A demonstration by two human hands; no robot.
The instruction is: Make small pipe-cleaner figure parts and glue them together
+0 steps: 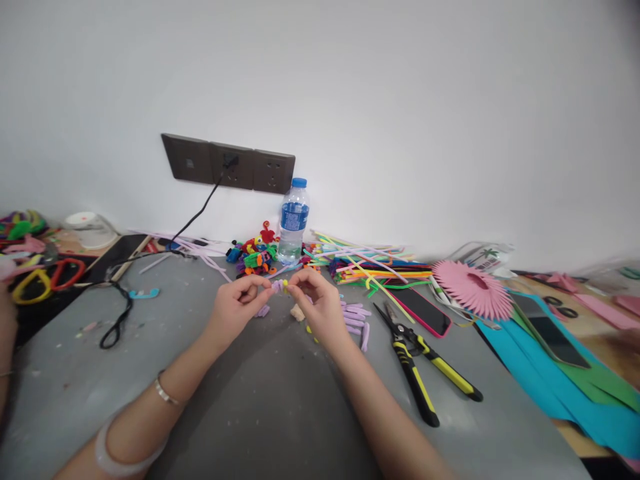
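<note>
a small lilac-and-yellow piece (279, 286) is held up between both hands, over the far middle part of the grey table (240, 420). by the left hand (237, 305) its lilac side is pinched, the grip being closed down to thumb and forefinger tips. by the right hand (321, 310) the yellow side is pinched in the same way, thumb and fingertips being brought nearly together; how firmly it is pressed cannot be told, the piece being so small and blurred.

just below the hands, a loose lilac piece (263, 311) and a beige lump (297, 313) are seen on the table. beside the right hand, several short lilac lengths (355, 313) are laid in a cluster, partly hidden by the wrist. farther right, black-and-yellow cutters (414, 377) are left with handles spread, touched by neither hand. behind the hands, colourful fuzzy figures (255, 259), a water bottle (294, 223) and a heap of fuzzy stems (380, 267) are set near the wall (380, 133).
</note>
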